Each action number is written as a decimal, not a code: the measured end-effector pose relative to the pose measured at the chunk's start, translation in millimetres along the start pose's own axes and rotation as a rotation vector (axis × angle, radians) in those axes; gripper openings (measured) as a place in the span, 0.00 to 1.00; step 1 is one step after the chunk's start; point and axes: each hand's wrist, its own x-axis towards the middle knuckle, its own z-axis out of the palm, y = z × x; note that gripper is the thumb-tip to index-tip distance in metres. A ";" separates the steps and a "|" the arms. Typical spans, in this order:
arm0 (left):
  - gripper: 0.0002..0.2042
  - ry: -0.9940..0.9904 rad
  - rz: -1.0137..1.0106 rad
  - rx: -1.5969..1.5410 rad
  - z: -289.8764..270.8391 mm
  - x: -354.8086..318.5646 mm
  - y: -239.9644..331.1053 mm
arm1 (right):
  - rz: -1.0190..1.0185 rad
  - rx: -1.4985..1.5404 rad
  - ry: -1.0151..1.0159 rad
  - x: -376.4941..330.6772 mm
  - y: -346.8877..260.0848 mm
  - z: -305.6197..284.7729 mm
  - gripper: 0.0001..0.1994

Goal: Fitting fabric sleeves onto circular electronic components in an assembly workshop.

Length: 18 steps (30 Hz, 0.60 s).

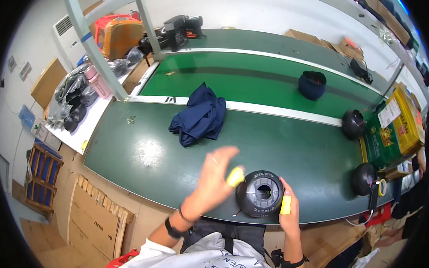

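A round black tyre-like wheel [250, 203] lies near the front edge of the green worktable, its grey ribbed hub and central hole facing up. A short thin wire pokes out at its lower left. My right hand [289, 210] is against the wheel's right side, fingers curved along the rim, yellow tape on one finger. On the left, my left hand [214, 179] hovers with fingers apart and slightly blurred; its yellow-taped thumb is close to the wheel, and whether it touches I cannot tell. Beyond that hand a crumpled navy cloth [201, 115] rests on the table.
A green conveyor belt [254, 78] runs behind the worktable [129, 150], carrying a round dark part [312, 85]. More black round parts [363, 179] sit at right, beside a green-yellow box [394, 133]. A metal post [92, 49] rises at left.
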 end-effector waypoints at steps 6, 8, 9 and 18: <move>0.19 0.223 -0.270 0.520 -53.5 64.4 -109.9 | -0.001 -0.109 -0.017 -2.0 -5.0 -5.5 0.20; 0.14 0.283 -0.146 0.491 -69.3 72.5 -119.9 | -0.028 -0.133 0.002 -1.4 -10.3 -15.1 0.19; 0.12 0.253 -0.197 0.418 -76.4 75.3 -119.7 | -0.009 -0.108 0.024 -2.3 -13.3 -20.5 0.19; 0.05 0.491 -0.203 -0.298 -120.3 78.0 -26.9 | -0.199 0.061 0.266 5.8 -72.6 -20.3 0.19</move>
